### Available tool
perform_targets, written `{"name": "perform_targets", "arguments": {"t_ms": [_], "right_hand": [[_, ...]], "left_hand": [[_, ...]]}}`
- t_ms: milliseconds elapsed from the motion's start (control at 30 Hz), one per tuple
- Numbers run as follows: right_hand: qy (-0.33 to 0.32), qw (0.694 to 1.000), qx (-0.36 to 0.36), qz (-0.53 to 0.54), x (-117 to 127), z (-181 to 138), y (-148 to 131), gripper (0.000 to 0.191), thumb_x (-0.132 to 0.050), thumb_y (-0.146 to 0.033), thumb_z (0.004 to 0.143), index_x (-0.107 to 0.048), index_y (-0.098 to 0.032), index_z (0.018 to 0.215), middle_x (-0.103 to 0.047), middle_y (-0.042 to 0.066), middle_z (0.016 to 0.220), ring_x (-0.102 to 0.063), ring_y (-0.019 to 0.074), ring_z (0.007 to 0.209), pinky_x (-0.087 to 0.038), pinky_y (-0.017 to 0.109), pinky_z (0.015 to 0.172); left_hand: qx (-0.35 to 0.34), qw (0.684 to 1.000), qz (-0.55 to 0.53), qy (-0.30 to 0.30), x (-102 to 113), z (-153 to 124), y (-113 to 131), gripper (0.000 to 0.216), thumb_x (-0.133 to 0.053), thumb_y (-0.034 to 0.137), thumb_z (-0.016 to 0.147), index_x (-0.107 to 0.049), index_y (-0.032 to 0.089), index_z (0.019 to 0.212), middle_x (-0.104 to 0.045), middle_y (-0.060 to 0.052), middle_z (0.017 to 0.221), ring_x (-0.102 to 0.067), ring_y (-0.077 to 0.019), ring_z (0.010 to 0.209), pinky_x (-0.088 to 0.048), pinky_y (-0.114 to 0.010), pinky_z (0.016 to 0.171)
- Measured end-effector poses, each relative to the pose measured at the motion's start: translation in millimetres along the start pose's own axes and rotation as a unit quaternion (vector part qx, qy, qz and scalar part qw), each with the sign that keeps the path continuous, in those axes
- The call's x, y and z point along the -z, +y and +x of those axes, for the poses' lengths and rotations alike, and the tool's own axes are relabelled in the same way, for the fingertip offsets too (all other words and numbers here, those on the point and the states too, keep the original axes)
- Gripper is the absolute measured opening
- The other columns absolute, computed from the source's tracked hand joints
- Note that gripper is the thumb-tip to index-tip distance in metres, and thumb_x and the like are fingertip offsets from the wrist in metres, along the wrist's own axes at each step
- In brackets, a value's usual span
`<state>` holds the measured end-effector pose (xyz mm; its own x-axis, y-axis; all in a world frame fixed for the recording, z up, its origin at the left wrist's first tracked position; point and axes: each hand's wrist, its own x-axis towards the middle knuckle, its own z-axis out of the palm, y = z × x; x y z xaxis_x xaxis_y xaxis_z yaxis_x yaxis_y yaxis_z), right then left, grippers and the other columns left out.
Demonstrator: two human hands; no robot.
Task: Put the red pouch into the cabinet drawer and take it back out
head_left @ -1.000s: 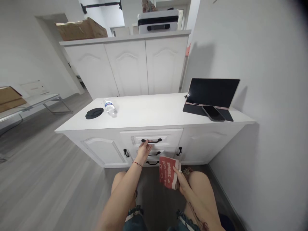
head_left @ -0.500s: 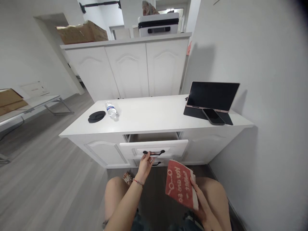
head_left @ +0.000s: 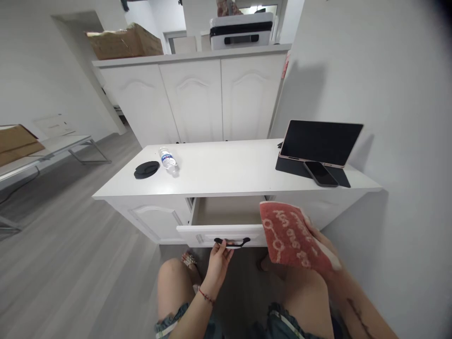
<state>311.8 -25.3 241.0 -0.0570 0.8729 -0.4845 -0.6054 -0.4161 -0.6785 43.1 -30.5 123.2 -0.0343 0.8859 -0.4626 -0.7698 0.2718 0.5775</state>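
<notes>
I see my left hand (head_left: 219, 256) low in the middle of the frame, its fingers (head_left: 226, 246) curled up under the black handle (head_left: 232, 242) of the top drawer (head_left: 226, 225), gripping it. The drawer stands pulled out from the white cabinet (head_left: 148, 217), and the part of its pale inside I can see is bare.

My right hand (head_left: 323, 245) sits at the lower right, holding a folded red cloth (head_left: 291, 233) with pale lettering. The cloth is tilted, its upper edge hanging over the right end of the open drawer, above the drawer front. The fingers of that hand are mostly hidden behind the cloth; I can see them pressed against its right edge, pinching it, but not how the rest lie.

On the white tabletop (head_left: 226, 169), toward the left of centre, a small water bottle (head_left: 168, 160) lies on its side, just beside a flat black round thing (head_left: 146, 169). At the right end of the tabletop a dark tablet (head_left: 320, 142) is propped upright near the wall, with a phone (head_left: 320, 173) lying flat in front of it on the tablet's dark mat.

Behind, across the upper middle of the frame, stands a taller white cabinet (head_left: 194, 99) with a cardboard box (head_left: 123, 42) on its left end and a white and black appliance (head_left: 241, 31) further right. My bare knees show at the bottom edge.
</notes>
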Motion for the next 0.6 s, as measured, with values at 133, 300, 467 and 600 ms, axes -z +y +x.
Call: {"name": "perform_targets", "arguments": {"t_ms": [133,300,467,600], "right_hand": [[0.002,0.998,-0.001,-0.071,-26.0,20.3,-29.7,0.024,-0.062,-0.031,0.083,-0.065,-0.018,0.102,-0.074,0.008,0.091,-0.071,0.0184,0.082,-0.058,0.028,0.078],[-0.083,0.957,-0.028,-0.277,-63.2,62.8,-43.9,0.027,-0.07,-0.038,0.076,-0.063,-0.015,0.089,-0.07,0.005,0.074,-0.063,0.0133,0.059,-0.051,0.022,0.052],[-0.203,0.803,0.024,-0.56,-120.4,79.2,-49.4,0.03,-0.064,-0.044,0.077,-0.06,-0.014,0.077,-0.065,0.002,0.07,-0.057,0.0125,0.061,-0.044,0.022,0.054],[-0.286,0.562,0.152,-0.761,-170.9,72.2,-28.8,0.03,-0.051,-0.042,0.086,-0.06,-0.015,0.077,-0.066,0.005,0.077,-0.058,0.0161,0.066,-0.042,0.025,0.059]], "left_hand": [[0.012,1.0,-0.01,0.016,3.2,-16.9,-1.9,0.03,-0.084,0.027,0.061,-0.058,0.018,0.073,-0.07,-0.004,0.078,-0.066,-0.0131,0.076,-0.051,-0.027,0.077],[0.016,0.999,-0.013,0.029,12.5,-29.0,-9.9,0.031,-0.085,0.028,0.058,-0.06,0.019,0.073,-0.07,-0.003,0.077,-0.066,-0.0136,0.075,-0.051,-0.026,0.075],[0.024,0.999,-0.005,0.04,20.9,-40.9,-15.9,0.032,-0.086,0.03,0.057,-0.063,0.018,0.076,-0.07,-0.003,0.077,-0.066,-0.0142,0.076,-0.05,-0.025,0.074],[0.032,0.998,-0.008,0.051,25.9,-49.9,-19.5,0.034,-0.088,0.032,0.053,-0.062,0.019,0.07,-0.069,-0.003,0.074,-0.065,-0.0141,0.074,-0.049,-0.024,0.072]]}}
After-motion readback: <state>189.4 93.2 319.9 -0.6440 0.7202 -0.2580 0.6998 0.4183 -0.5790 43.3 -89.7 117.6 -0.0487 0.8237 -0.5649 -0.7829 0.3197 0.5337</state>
